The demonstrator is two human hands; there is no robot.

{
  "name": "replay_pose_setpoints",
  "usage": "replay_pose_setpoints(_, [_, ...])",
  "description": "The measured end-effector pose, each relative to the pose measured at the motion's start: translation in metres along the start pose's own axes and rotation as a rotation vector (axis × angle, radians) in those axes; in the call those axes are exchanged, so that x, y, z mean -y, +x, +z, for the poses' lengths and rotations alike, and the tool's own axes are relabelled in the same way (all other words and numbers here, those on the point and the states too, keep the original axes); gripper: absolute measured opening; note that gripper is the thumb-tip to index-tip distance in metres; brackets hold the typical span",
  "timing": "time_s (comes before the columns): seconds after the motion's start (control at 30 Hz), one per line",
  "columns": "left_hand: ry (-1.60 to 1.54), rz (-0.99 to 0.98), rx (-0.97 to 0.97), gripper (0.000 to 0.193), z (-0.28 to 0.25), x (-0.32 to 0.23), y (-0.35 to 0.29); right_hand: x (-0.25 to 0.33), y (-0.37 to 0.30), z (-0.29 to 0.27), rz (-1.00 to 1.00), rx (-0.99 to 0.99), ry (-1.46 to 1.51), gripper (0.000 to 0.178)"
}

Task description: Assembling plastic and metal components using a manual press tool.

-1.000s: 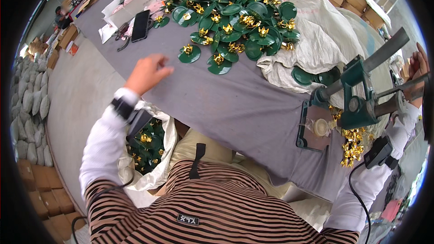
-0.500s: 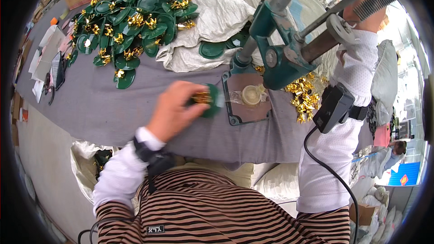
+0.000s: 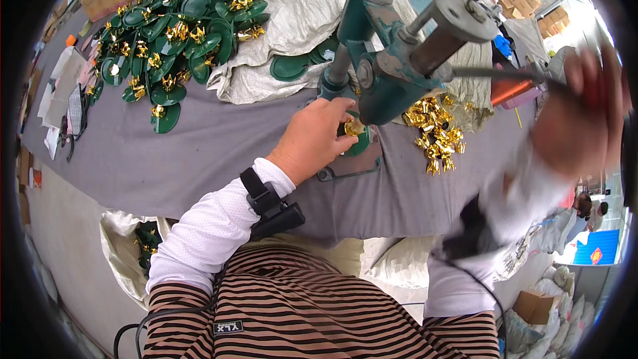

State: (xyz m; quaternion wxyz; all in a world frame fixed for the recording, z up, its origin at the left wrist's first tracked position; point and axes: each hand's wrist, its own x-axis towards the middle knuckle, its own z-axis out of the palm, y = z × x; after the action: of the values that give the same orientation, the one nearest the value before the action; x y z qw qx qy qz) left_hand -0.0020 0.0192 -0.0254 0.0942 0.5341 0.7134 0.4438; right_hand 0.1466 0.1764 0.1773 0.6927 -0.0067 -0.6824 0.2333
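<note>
My left hand pinches a shiny gold petal-shaped piece on a round green disc. The disc lies on the base of a hand press, directly under the ram of the green press. Smeared by motion, my right hand is wrapped round the red grip of the press lever at the right. My left fingers and the press head partly hide the disc. A heap of loose gold pieces lies right of the press.
A big pile of green discs with gold pieces covers the back left. Beside it a white woven sack holds plain green discs. Grey cloth covers the table. An open sack stands below its front edge.
My left hand has carried the green disc with its gold piece rightward onto the press base. My right hand has swung the lever down and outward from high at the top right.
</note>
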Motion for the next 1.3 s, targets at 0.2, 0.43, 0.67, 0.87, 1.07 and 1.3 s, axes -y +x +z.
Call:
replay_pose_setpoints(0.2, [-0.041, 0.031, -0.019, 0.063, 0.000, -0.003, -0.002, 0.048, -0.163, -0.094, 0.304, 0.268, 0.194, 0.016])
replay_pose_setpoints(0.43, [-0.041, 0.021, -0.063, 0.055, 0.012, 0.012, -0.006, 0.037, -0.084, -0.074, 0.199, 0.262, 0.114, 0.036])
replay_pose_setpoints(0.67, [-0.108, -0.002, -0.136, 0.055, -0.012, 0.015, -0.029, -0.041, 0.059, 0.072, 0.518, 0.050, 0.282, 0.030])
replay_pose_setpoints(0.87, [0.157, -0.074, -0.012, 0.043, -0.117, 0.069, -0.111, -0.085, 0.070, 0.087, 0.524, 0.219, 0.230, 0.034])
replay_pose_setpoints(1.07, [0.884, -0.208, -0.404, 0.035, -0.203, 0.115, -0.063, -0.073, 0.068, 0.086, 0.527, 0.186, 0.207, 0.034])
replay_pose_setpoints(1.3, [0.922, -0.185, -0.390, 0.025, -0.192, 0.137, -0.055, -0.079, 0.070, 0.078, 0.533, 0.232, 0.303, 0.035])
